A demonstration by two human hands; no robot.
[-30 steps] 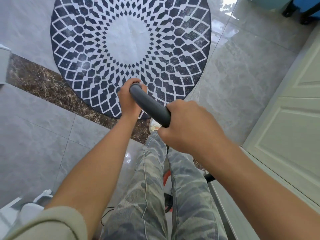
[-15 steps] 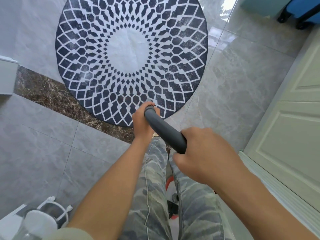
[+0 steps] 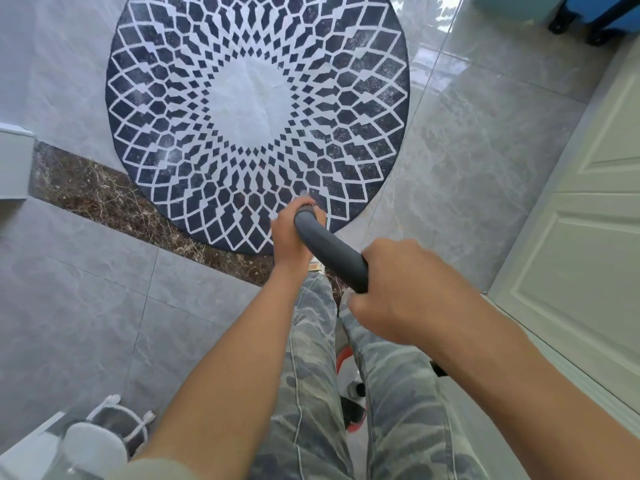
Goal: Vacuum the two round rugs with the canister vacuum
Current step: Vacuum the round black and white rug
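Observation:
A round rug (image 3: 256, 98) with a dark blue and white diamond pattern lies on the grey tiled floor ahead of me. I hold a grey vacuum handle tube (image 3: 329, 251) with both hands. My left hand (image 3: 289, 237) grips its far end, over the rug's near edge. My right hand (image 3: 401, 292) grips the near end, closer to my body. The nozzle is hidden below my hands. Part of the red and white canister (image 3: 351, 400) shows between my legs. Only one rug is in view.
A white panelled door (image 3: 588, 209) lines the right side. A brown marble strip (image 3: 104, 199) crosses the floor under the rug's near edge. A white stand with a round grey top (image 3: 93, 441) sits at bottom left. A blue suitcase (image 3: 602, 12) stands at top right.
The view has shifted back, so the rug now sits farther up and more of it shows. My hands and the handle have moved lower and to the right in view.

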